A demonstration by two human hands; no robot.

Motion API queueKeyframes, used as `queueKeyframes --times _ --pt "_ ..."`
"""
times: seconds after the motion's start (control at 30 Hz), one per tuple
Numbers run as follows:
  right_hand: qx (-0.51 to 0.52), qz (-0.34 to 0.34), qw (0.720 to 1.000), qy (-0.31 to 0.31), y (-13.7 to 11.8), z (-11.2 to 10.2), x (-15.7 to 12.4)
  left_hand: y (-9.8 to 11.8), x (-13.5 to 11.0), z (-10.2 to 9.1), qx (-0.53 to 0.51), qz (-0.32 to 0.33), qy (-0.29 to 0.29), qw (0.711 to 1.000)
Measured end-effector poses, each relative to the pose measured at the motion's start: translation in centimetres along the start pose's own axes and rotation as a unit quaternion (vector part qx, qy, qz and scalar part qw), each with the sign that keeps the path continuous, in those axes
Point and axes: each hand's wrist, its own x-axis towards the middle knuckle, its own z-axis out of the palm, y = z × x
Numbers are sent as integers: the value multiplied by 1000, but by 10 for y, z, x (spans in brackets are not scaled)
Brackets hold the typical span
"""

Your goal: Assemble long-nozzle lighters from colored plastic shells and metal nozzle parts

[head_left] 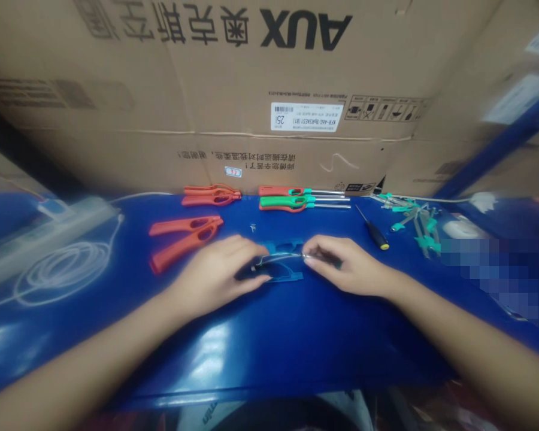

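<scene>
Held between both hands is a lighter's inner part (279, 257), a thin dark and shiny strip with what looks like a wire. My left hand (224, 268) is closed round its dark left end, which the fingers partly hide. The thumb and forefinger of my right hand (348, 263) pinch its right end; something dark shows under that palm, too blurred to name. Just beneath lie two translucent blue lighter shell halves, the far one (284, 245) and the near one (291, 276), on the blue table (251, 347).
Orange shell halves (186, 236) lie at left, more (211, 194) behind. Assembled long-nosed lighters (287, 201) rest at the back. A screwdriver (374, 230) and several green-tipped parts (424, 230) are at right. A power strip (45, 233) and coiled white cable (65, 272) occupy the left; a cardboard box (197, 90) stands behind.
</scene>
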Motion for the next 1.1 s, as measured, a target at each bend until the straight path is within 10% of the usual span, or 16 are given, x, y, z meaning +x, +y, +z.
queueKeyframes --times 1.1 --pt "-61 -66 996 15 -4 -6 -5 -2 0 -1 -110 -28 51 992"
